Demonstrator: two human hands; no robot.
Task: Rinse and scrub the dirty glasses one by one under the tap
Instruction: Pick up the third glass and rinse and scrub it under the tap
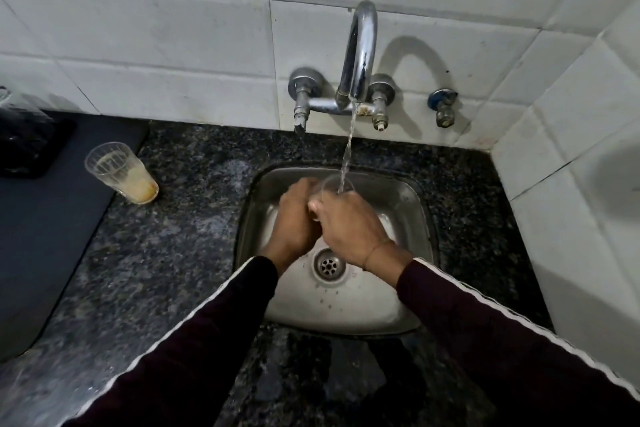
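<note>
Over the steel sink (408, 204) I hold a clear glass (334, 184) under the running tap (360, 52). The thin stream of water (348, 149) falls into its open mouth. My left hand (294, 218) grips the glass from the left, and my right hand (346, 222) wraps round it from the right. Only the glass's rim shows above my fingers. A second glass (121, 172), smeared with yellowish residue, stands upright on the dark granite counter (166, 253) to the left of the sink.
A black mat (45, 218) covers the counter at the far left, with a dark object (24, 142) on it. The drain (328, 266) lies below my hands. A small valve (443, 107) sticks out of the white tiled wall right of the tap.
</note>
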